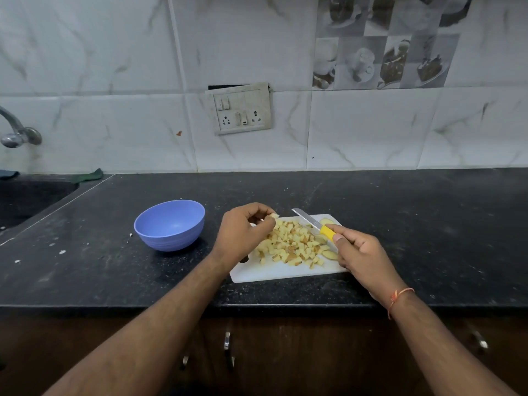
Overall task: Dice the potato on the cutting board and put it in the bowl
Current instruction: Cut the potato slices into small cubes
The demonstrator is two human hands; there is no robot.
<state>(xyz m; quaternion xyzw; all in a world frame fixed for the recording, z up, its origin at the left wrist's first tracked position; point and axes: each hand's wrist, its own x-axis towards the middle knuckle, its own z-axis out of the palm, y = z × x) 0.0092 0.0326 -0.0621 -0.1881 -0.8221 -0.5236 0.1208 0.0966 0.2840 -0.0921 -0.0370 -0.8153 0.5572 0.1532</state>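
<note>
A pile of diced potato (pixel 294 244) covers the middle of the white cutting board (pixel 274 271) on the black counter. My left hand (pixel 243 232) hovers over the board's left end with its fingers curled, pinching a few potato cubes (pixel 274 216). My right hand (pixel 361 252) grips the yellow handle of a knife (pixel 313 222), whose blade points away to the back left over the board. Two uncut potato slices (pixel 329 254) lie at the board's right side. The blue bowl (pixel 168 225) stands to the left of the board, with nothing visible inside.
A sink (pixel 31 195) with a tap (pixel 17 132) sits at the far left. A switch and socket panel (pixel 241 108) is on the tiled wall behind. Small white scraps (pixel 61 252) dot the counter to the left of the bowl. Cabinet handles (pixel 227 340) show below the counter edge.
</note>
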